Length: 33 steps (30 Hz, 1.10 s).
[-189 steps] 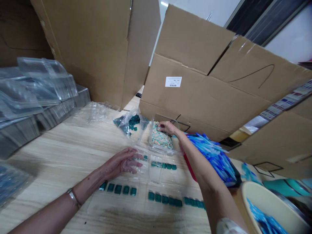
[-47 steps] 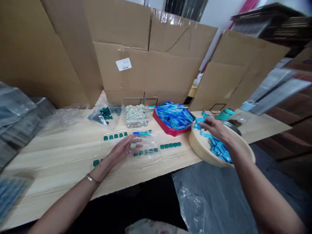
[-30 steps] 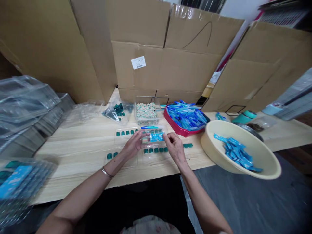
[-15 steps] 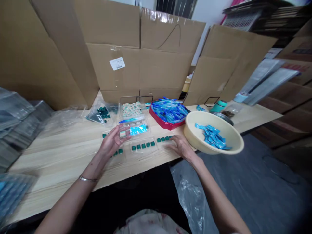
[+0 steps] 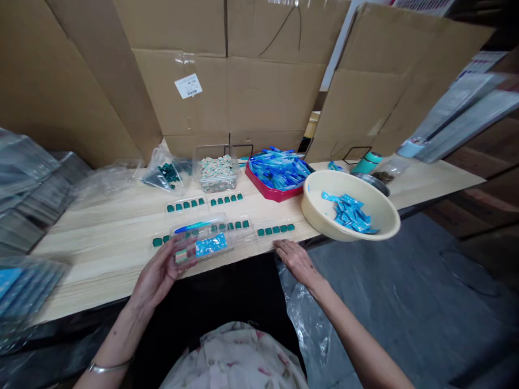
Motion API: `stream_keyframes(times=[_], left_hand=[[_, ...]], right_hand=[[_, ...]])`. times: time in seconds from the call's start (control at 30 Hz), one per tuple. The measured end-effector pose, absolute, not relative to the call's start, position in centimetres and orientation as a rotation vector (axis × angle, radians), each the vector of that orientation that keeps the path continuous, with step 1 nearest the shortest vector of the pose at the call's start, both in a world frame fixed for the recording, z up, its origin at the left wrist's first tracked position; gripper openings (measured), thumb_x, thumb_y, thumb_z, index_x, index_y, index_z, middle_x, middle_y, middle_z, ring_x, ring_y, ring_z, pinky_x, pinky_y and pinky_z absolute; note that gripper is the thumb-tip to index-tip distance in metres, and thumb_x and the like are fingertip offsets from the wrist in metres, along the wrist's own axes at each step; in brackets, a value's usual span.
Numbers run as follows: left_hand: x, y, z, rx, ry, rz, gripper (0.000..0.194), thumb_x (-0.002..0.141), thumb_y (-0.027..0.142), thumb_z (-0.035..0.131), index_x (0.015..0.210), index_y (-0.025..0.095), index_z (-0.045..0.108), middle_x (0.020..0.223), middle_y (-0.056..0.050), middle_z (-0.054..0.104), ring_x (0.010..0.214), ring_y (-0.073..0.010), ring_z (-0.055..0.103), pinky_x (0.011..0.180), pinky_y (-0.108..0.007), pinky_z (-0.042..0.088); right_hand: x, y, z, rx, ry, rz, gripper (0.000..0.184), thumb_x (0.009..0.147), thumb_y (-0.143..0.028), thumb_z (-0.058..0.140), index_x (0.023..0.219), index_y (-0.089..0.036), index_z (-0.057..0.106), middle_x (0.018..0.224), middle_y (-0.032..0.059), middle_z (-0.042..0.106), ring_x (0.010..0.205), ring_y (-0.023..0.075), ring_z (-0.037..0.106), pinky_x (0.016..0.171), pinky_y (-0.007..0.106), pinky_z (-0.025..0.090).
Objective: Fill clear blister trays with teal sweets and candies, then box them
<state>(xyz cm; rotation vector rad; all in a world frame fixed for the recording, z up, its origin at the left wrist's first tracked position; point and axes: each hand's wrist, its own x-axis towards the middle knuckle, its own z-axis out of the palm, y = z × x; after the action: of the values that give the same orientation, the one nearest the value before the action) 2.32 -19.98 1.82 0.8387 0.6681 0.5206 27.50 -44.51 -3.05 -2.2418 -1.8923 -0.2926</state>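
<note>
My left hand (image 5: 156, 273) is shut on a clear plastic blister tray (image 5: 201, 241) at the table's front edge. In that tray lie a blue packet (image 5: 211, 246), a small patterned sachet (image 5: 181, 255) and a thin blue strip (image 5: 190, 226). My right hand (image 5: 298, 260) rests open on the front edge of the table, holding nothing. Nearest to it is a row of small green squares (image 5: 275, 229) on a clear tray. Further rows of green squares (image 5: 203, 202) lie across the table behind the held tray, which partly hides some of them.
A cream bowl (image 5: 320, 208) of blue packets stands at the right, by a red tray (image 5: 259, 181) of blue packets. A clear tub (image 5: 214, 168) of sachets and a bag of green pieces (image 5: 166, 174) stand behind. Stacked clear trays (image 5: 28, 183) rise at the left; cardboard sheets stand behind.
My left hand has lifted the clear tray and brought it toward me, to the table's front edge. My right hand has moved down to that edge. The view has shifted slightly.
</note>
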Motion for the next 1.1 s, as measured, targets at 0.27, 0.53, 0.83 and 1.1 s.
stream_keyframes(times=[0.27, 0.53, 0.83, 1.1], left_hand=[[1.6, -23.3, -1.0, 0.731, 0.647, 0.565, 0.030, 0.083, 0.025, 0.057, 0.112, 0.021, 0.057, 0.117, -0.009, 0.063, 0.098, -0.0230, 0.063, 0.080, -0.043, 0.055], [5.4, -27.1, -2.5, 0.561, 0.456, 0.637, 0.030, 0.086, 0.033, 0.053, 0.114, 0.024, 0.054, 0.126, -0.007, 0.057, 0.111, -0.0244, 0.056, 0.092, -0.048, 0.046], [6.1, -27.9, -1.4, 0.479, 0.364, 0.677, 0.060, 0.085, 0.060, 0.035, 0.116, 0.014, 0.058, 0.119, -0.015, 0.062, 0.110, -0.0277, 0.058, 0.095, -0.043, 0.043], [4.0, -26.0, -1.9, 0.570, 0.599, 0.859, 0.032, 0.085, 0.037, 0.053, 0.111, 0.019, 0.058, 0.112, -0.007, 0.065, 0.098, -0.0225, 0.063, 0.078, -0.036, 0.053]], right_hand=[[27.3, -44.8, 2.0, -1.976, -1.422, -0.258, 0.015, 0.086, -0.017, 0.050, 0.080, -0.020, 0.063, 0.096, 0.0076, 0.069, 0.092, 0.0194, 0.063, 0.082, 0.036, 0.049], [19.1, -37.8, 4.1, -1.138, -0.349, 0.462, 0.020, 0.067, -0.024, 0.074, 0.068, -0.017, 0.055, 0.093, 0.0057, 0.069, 0.081, 0.0170, 0.067, 0.075, 0.033, 0.054], [13.7, -34.0, -0.2, -1.045, -0.168, 0.556, 0.026, 0.063, -0.028, 0.077, 0.068, -0.017, 0.054, 0.091, 0.0047, 0.068, 0.086, 0.0173, 0.065, 0.080, 0.032, 0.051], [15.0, -34.6, -0.6, -1.596, -0.497, 0.402, 0.029, 0.072, -0.043, 0.067, 0.079, -0.017, 0.056, 0.060, -0.0028, 0.056, 0.052, 0.0107, 0.051, 0.055, 0.025, 0.046]])
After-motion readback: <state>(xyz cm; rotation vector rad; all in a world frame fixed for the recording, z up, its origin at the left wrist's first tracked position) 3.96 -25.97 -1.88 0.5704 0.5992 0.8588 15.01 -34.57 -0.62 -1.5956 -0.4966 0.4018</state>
